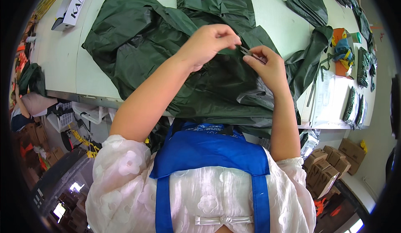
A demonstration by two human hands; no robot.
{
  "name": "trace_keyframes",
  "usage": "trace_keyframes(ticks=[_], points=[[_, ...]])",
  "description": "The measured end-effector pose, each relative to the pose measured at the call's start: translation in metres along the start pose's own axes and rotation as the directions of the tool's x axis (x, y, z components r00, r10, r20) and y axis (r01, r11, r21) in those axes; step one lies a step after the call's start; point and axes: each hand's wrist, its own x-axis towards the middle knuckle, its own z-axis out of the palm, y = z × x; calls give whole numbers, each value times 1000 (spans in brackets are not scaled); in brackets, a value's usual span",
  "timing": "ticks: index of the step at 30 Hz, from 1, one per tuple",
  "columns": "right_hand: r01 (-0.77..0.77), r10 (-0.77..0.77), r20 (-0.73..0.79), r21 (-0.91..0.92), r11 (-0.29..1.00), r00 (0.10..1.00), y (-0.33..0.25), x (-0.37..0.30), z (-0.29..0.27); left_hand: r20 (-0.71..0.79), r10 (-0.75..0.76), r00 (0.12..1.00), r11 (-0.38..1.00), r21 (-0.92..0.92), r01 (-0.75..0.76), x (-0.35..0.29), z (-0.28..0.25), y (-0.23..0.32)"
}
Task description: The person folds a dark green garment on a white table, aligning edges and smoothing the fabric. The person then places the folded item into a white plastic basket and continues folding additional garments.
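Observation:
Dark green raincoat-like fabric [158, 62] lies in loose folds across the table and over its near edge. Above it, my right hand [269, 66] is closed around small metal thread snips [245, 50], the blades pointing left. My left hand [213, 43] is raised just left of the blades, thumb and forefinger pinched together. Whatever sits between those fingertips is too small to make out. The snips' tips come close to the left fingertips; whether they touch I cannot tell.
Folded green pieces [307, 1] are stacked at the far right. A white box [75, 7] stands at the far left. An orange box [343, 64] holds blue and yellow items. Cardboard boxes [323, 168] sit below the right side. Another person [25, 110] is at the left edge.

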Motion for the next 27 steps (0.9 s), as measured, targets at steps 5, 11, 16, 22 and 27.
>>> trace_keyframes(ticks=[5,11,16,22,27], points=[[-251,188,226,294,922,956,25,0,1,-336,193,922,975,172,-141,-104,-81,9],[-124,109,96,172,977,989,32,5,-16,-513,-404,758,413,637,651,-368,-202,-93],[-6,-177,-287,-539,842,942,26,13,-13,-509,-804,309,-200,720,665,-488,-166,-187],[436,-318,382,-277,856,868,-6,-4,89,-421,5,907,874,442,200,-245,-57,-92],[352,-285,235,-327,877,929,23,4,121,-300,296,907,413,896,162,-153,-3,-131]])
